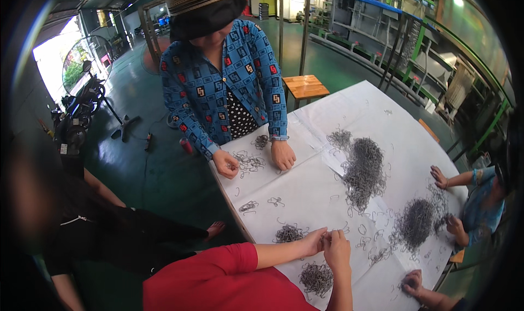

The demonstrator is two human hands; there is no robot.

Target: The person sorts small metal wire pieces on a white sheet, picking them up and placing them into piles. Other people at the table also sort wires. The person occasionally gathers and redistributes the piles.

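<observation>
My left hand (313,242) and my right hand (337,250) meet above the near side of a white-covered table (305,128). Their fingers are closed together around small dark wire hooks, mostly hidden by the fingertips. Beside my left hand lies a small pile of wire hooks (289,233); another pile (316,279) sits below it, left of my right forearm. Loose hooks (377,253) are scattered to the right of my hands. A red sleeve (229,262) covers my left upper arm.
Larger hook heaps lie mid-table (363,172) and at the right (416,223). A person in a patterned blue shirt (218,87) handles hooks across from me. Other people's hands (439,177) (413,282) reach in at the right. A person in black (98,229) is at my left.
</observation>
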